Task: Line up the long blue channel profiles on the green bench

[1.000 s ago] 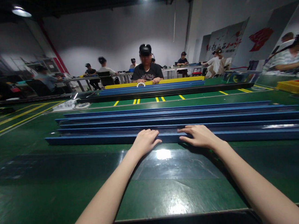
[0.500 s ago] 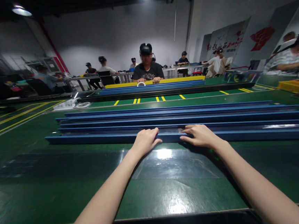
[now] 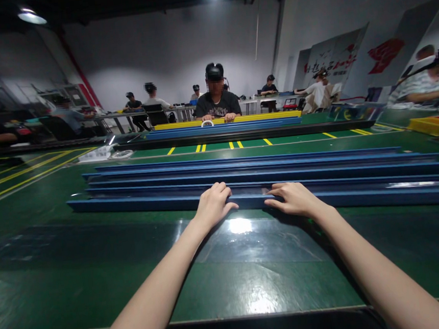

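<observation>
A long blue channel-shaped profile (image 3: pixel 130 203) lies across the table just in front of me. My left hand (image 3: pixel 214 205) is closed over its near wall, thumb on the outer face and fingers reaching over the top into the trough. Some way to the right, my right hand (image 3: pixel 295 199) grips the same wall between thumb and fingers. A small pale piece (image 3: pixel 266 191), too unclear to name, shows by the right fingertips. Behind this profile lie several more blue profiles (image 3: pixel 282 173), roughly parallel to it.
Clear plastic film (image 3: pixel 257 240) lies on the green tabletop (image 3: pixel 230 291) before me. Beyond the blue profiles are a black profile (image 3: pixel 247 135), a roll of tape (image 3: pixel 207 124) and a yellow profile (image 3: pixel 269 116), with a person (image 3: pixel 217 103) seated behind. A yellow tray (image 3: pixel 433 128) stands at right.
The fingers of my left hand have risen and arched a little higher over the near profile's wall. My right hand and the profiles look almost unchanged.
</observation>
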Available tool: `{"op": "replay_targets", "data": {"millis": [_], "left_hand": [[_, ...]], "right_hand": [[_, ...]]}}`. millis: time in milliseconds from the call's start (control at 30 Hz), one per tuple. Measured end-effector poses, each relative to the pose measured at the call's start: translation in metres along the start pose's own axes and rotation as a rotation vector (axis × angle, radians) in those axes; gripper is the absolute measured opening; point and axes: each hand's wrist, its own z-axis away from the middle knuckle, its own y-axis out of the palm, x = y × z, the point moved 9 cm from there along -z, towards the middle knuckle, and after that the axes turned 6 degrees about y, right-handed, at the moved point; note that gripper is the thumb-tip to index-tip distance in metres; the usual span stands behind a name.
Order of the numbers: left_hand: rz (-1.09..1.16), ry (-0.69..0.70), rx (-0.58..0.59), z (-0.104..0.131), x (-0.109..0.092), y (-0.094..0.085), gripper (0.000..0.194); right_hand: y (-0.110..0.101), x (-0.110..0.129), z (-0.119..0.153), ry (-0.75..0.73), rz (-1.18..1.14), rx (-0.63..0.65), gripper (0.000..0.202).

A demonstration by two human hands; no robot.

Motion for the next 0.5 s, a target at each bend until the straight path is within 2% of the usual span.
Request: {"op": "replay_targets", "data": {"millis": [500], "left_hand": [[0.044,-0.019,0.057,-0.0012,0.0032,0.0045,0.029]], "right_hand": [[-0.0009,0.0009,0.0007,0.005,0.008,-0.012,0.044]]}}
